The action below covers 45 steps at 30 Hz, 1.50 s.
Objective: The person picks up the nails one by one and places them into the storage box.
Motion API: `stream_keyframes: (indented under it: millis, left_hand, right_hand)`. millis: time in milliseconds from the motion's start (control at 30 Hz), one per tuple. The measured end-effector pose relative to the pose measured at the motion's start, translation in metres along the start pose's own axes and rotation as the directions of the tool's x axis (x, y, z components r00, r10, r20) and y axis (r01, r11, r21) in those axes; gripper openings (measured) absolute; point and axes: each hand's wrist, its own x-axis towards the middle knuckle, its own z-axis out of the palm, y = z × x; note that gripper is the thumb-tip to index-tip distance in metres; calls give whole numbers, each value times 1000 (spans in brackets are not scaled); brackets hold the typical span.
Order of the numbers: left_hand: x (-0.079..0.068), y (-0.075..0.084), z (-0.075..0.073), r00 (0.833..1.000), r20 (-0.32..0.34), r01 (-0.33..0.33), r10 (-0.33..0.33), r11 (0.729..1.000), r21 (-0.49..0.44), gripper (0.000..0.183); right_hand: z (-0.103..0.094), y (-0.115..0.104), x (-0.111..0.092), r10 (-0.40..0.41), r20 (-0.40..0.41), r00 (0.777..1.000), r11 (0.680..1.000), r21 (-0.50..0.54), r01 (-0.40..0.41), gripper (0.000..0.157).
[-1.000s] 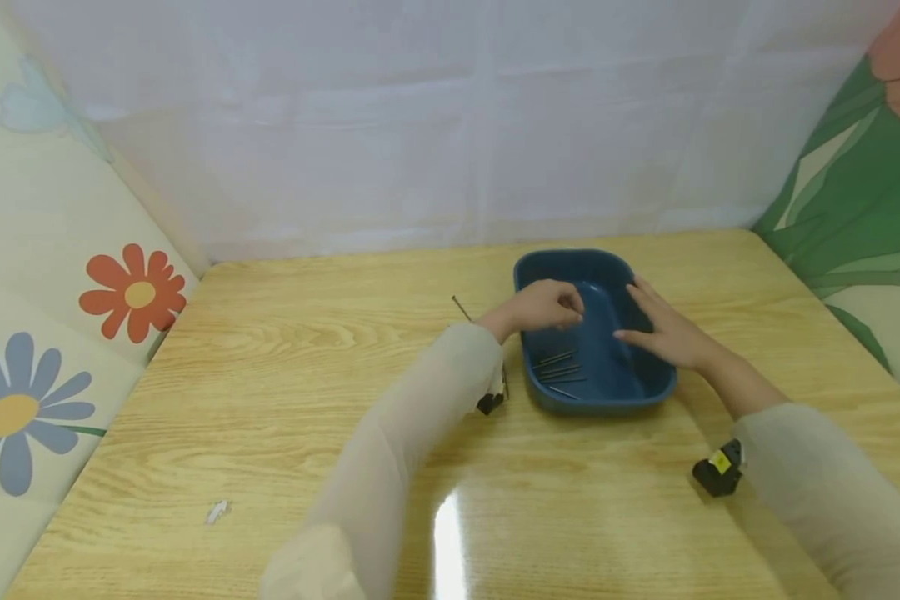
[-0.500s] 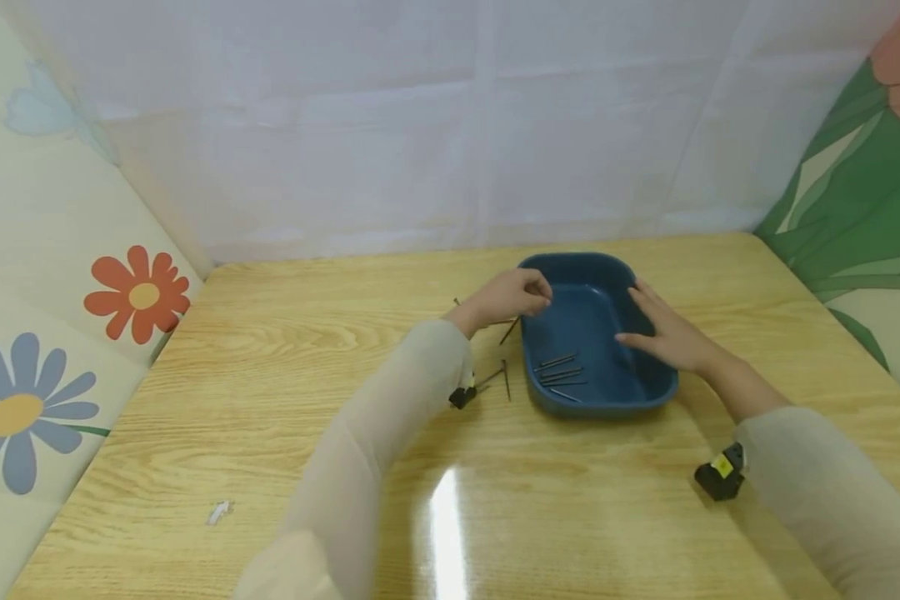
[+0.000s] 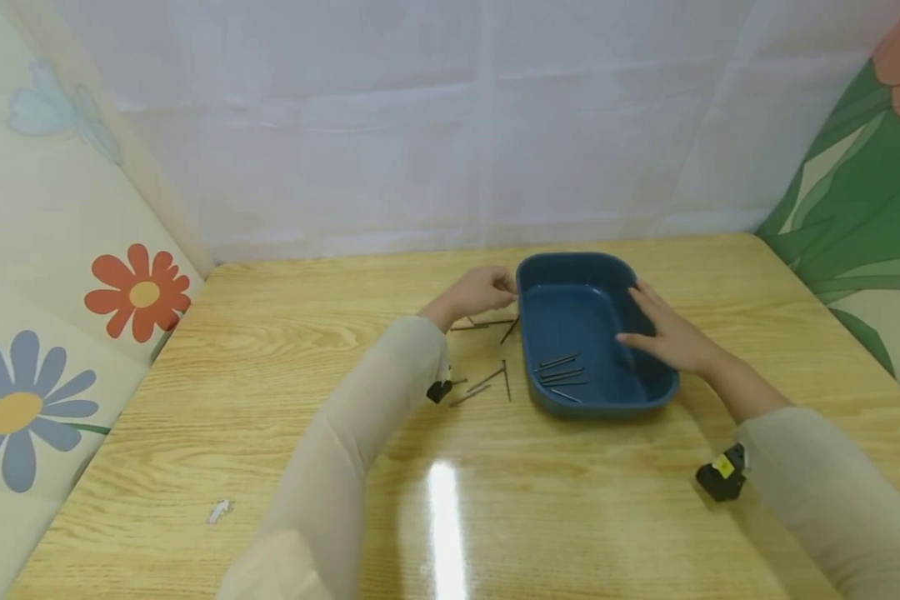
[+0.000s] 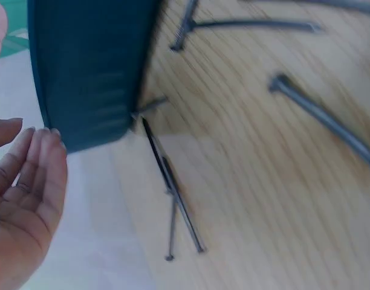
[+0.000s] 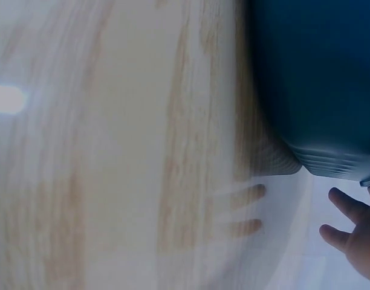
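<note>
A deep blue rectangular basin (image 3: 600, 409) stands on the table, with several dark metal nails (image 3: 561, 375) lying at the near left of its floor. My left hand (image 3: 474, 292) hovers by the basin's left rim, fingers loosely bent. In the left wrist view, thumb and fingers are apart with nothing between them. Beneath and beside that hand, more nails (image 4: 176, 190) lie crossed on the wood. My right hand (image 3: 667, 332) is at the basin's right rim, fingers extended, thumb reaching over the inside. The right wrist view shows its straight, spread fingers (image 5: 348, 205) beside the outer wall.
Loose nails (image 3: 487, 381) are scattered on the wooden table (image 3: 307, 375) left of the basin. A small white scrap (image 3: 219, 511) lies at the near left. A pale cloth (image 3: 345, 150) hangs behind the table.
My left hand has moved left, from over the basin's inside to just outside its left rim, uncovering nails on the table. The right hand stays at the right rim.
</note>
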Motion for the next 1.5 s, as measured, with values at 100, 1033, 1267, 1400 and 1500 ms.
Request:
stream_keyframes:
  millis: [100, 1033, 1267, 1400, 1500]
  left_hand:
    - [-1, -8, -3, 999, -21, 36, -35, 998, 47, 17]
    - [1, -51, -5, 993, -27, 110, -114, 828, 549, 17]
    - [-1, -49, -7, 988, -51, 147, -147, 777, 612, 7]
    - [-1, -51, -7, 985, -62, 165, -162, 757, 632, 9]
    - [-1, -52, -7, 983, -62, 170, -172, 740, 651, 8]
  right_hand:
    - [0, 0, 0, 2, -2, 1000, 1000, -2, -2, 80]
    - [0, -3, 0, -7, 1, 1000, 1000, -10, 7, 79]
    - [0, -2, 1, 2, -1, 1000, 1000, -12, -2, 80]
    - [1, -1, 1, -1, -4, 1000, 1000, -8, 1, 79]
    - [0, -2, 1, -3, -5, 1000, 1000, -9, 3, 79]
